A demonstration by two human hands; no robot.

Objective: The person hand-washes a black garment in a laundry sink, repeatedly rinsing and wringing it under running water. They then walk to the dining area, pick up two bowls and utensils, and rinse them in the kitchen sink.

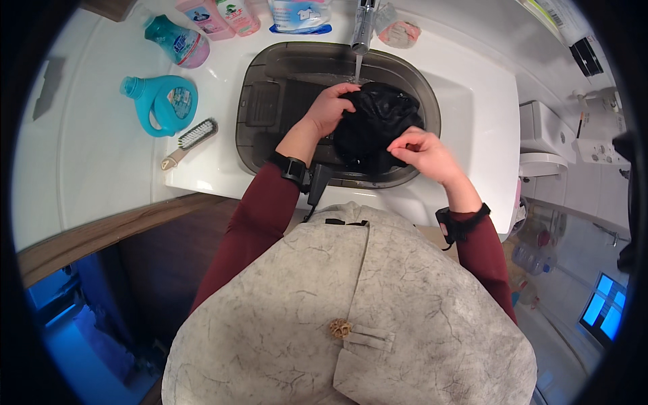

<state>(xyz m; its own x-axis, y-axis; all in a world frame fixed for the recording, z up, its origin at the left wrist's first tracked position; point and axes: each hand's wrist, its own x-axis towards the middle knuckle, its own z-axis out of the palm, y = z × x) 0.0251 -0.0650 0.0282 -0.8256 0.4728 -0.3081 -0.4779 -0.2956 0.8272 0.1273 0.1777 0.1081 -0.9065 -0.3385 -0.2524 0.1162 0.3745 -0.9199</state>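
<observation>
A wet black cloth [379, 119], its exact kind unclear, lies bunched in the right half of a translucent dark-grey plastic basin [246, 152]. My left hand [330, 109] grips the cloth's upper left edge, fingers over the top and thumb below. At its lower right, my right hand [428, 154] has thumb and forefinger pinched together on the black fabric; the other fingers are curled and partly hidden. Water [359, 68] runs from the chrome faucet [362, 35] just behind the cloth. Ribbed washboard-like plastic [298, 98] shows in the basin, left of my left hand.
The basin sits in a white sink [460, 111]. On the left ledge are a scrub brush [197, 134], a turquoise detergent jug [172, 104] and a teal-and-pink bottle [177, 43]. Pink bottles [207, 17] and a detergent bag [299, 15] stand behind. A soap bar [400, 34] lies beside the faucet.
</observation>
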